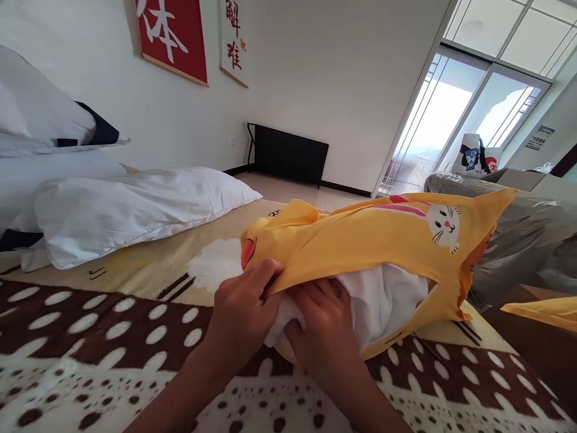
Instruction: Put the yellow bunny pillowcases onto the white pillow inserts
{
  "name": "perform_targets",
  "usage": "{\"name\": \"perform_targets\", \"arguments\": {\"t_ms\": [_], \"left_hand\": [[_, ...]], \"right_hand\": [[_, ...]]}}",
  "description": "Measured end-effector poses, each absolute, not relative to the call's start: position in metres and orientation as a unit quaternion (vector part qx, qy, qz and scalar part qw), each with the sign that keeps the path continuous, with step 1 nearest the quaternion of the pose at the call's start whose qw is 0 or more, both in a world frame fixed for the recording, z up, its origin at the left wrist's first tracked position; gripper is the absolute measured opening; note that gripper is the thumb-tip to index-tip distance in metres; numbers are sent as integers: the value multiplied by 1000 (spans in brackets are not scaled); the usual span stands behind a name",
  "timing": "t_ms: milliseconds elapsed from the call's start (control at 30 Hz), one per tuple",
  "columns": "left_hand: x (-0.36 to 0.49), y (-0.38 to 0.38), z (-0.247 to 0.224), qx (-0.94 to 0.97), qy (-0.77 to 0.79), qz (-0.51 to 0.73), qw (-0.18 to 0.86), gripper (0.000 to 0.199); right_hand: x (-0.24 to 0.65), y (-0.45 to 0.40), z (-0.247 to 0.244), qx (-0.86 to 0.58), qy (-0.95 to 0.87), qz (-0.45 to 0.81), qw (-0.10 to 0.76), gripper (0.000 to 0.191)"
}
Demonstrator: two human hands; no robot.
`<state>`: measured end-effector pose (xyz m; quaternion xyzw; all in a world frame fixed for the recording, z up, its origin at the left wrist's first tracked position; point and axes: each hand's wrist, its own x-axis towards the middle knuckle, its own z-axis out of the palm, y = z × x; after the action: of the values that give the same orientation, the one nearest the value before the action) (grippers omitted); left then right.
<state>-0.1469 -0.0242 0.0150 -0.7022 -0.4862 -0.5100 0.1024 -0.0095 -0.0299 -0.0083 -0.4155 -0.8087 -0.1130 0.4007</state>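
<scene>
A yellow pillowcase with a white rabbit print lies across the patterned blanket. Through its long open side a white pillow shows, partly covered by the yellow cloth. My left hand pinches the upper edge of the opening near its left end. My right hand reaches into the opening with bent fingers on the white pillow; the fingertips are partly under the yellow edge. The pillowcase's right end stands up in a loose, pointed corner.
White pillows lie and stack on the left. The brown, cream and white blanket covers the surface below. Plastic-wrapped bundles and another yellow cloth are at the right. A black folded frame leans by the far wall.
</scene>
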Motion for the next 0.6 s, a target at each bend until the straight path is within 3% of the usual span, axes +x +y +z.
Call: {"name": "perform_targets", "arguments": {"t_ms": [200, 267, 367, 600], "left_hand": [[-157, -9, 22, -690, -595, -404, 81, 20], [-165, -5, 27, -683, -662, -307, 29, 15], [-176, -2, 29, -709, -672, -212, -18, 31], [-181, -7, 27, -769, -573, -276, -66, 40]], "right_hand": [[-6, -17, -13, -393, -792, -100, 457, 33], [-5, -16, -14, -395, -800, -99, 441, 35], [-2, -19, -9, -389, -825, -112, 394, 41], [8, -28, 1, -373, -859, -120, 330, 41]]}}
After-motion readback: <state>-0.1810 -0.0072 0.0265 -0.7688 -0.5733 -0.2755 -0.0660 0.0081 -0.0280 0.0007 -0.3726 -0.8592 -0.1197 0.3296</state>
